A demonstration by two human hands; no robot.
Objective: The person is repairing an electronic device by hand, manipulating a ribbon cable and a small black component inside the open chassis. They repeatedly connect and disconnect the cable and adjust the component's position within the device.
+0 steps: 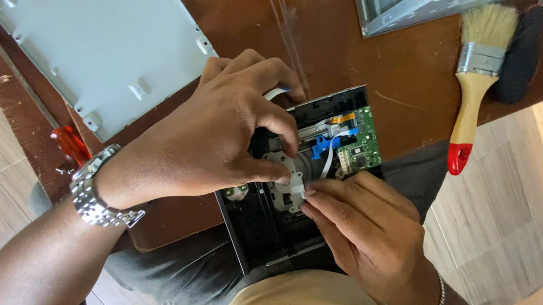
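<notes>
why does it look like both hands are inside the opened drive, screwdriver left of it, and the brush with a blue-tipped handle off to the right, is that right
Not quite: the head view shows the brush handle tipped red, not blue. The rest holds: the left hand and right hand work inside the drive, with the screwdriver to its left.

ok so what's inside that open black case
A green circuit board, a blue part, white flat cables and a grey metal mechanism. Both hands cover the rest.
</notes>
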